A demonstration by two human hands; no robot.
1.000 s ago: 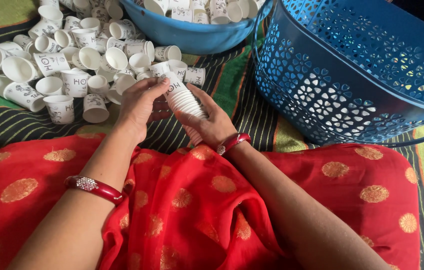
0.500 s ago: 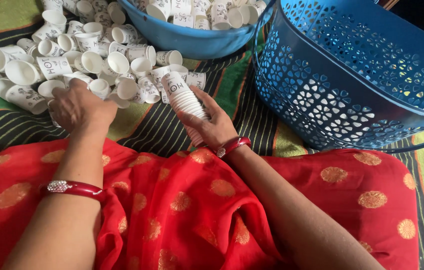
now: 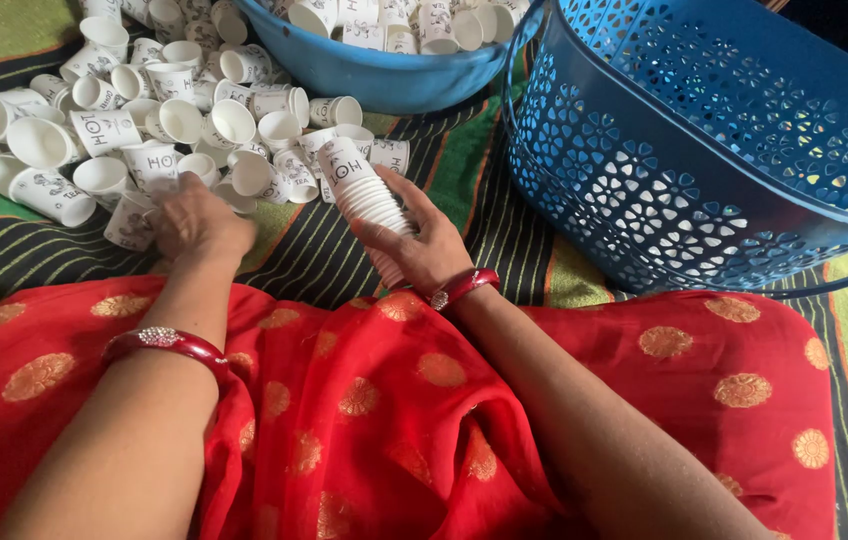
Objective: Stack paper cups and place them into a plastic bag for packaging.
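hands: two, left hand [image 3: 199, 222] and right hand [image 3: 424, 245]
bangles: two red ones, one on the left wrist [image 3: 166, 343], one on the right wrist [image 3: 461, 287]
baskets: one, blue with cut-out walls [image 3: 704, 150]
tubs: one, blue [image 3: 384, 75], with at least ten cups showing over its rim; the exact number cannot be told
cup stacks: one [image 3: 369, 200], made of many nested white paper cups; the rims are too close to count
loose cups: roughly thirty-five white paper cups [image 3: 104, 130] in a heap on the cloth; some are cut off at the picture's edge
cloths: one striped [image 3: 324, 255], one red with gold dots [image 3: 364, 420]
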